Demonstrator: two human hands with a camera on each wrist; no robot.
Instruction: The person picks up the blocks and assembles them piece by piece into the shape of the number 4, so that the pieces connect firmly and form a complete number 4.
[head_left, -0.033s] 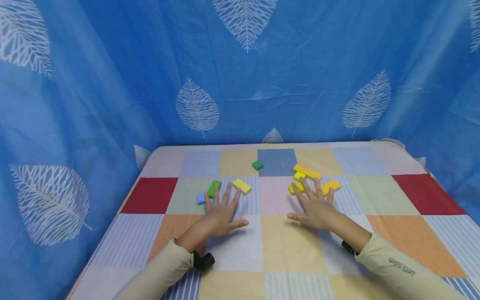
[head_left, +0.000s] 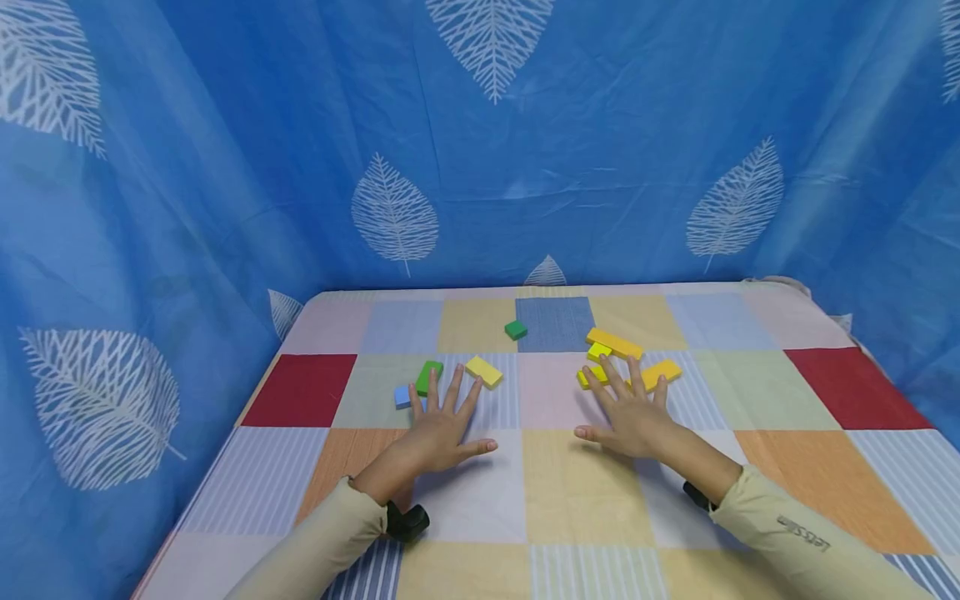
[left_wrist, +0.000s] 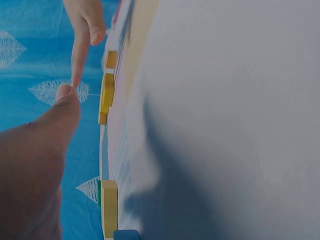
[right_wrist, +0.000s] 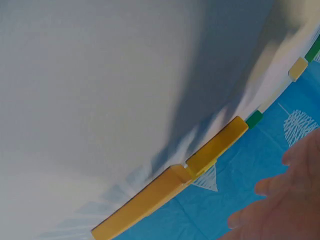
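Observation:
My left hand (head_left: 438, 435) hovers over the patchwork cloth with its fingers spread, holding nothing. Just beyond its fingertips lie a green block (head_left: 430, 378), a pale yellow block (head_left: 483, 372) and a blue block (head_left: 402, 397), partly hidden by the fingers. Across from it, my right hand (head_left: 636, 421) is also spread and grips nothing. Around its fingertips are two bright yellow blocks, one nearer (head_left: 592, 379) and one farther (head_left: 599, 352), and two orange-yellow blocks, a long one (head_left: 615, 342) and another (head_left: 660, 375) partly covered by fingers. The right wrist view shows an orange-yellow block (right_wrist: 142, 202) close up.
A small dark green block (head_left: 515, 330) lies alone farther back, near the middle. The patchwork cloth (head_left: 577, 508) covers the table. Blue curtains (head_left: 600, 167) with white leaf prints stand behind and on both sides.

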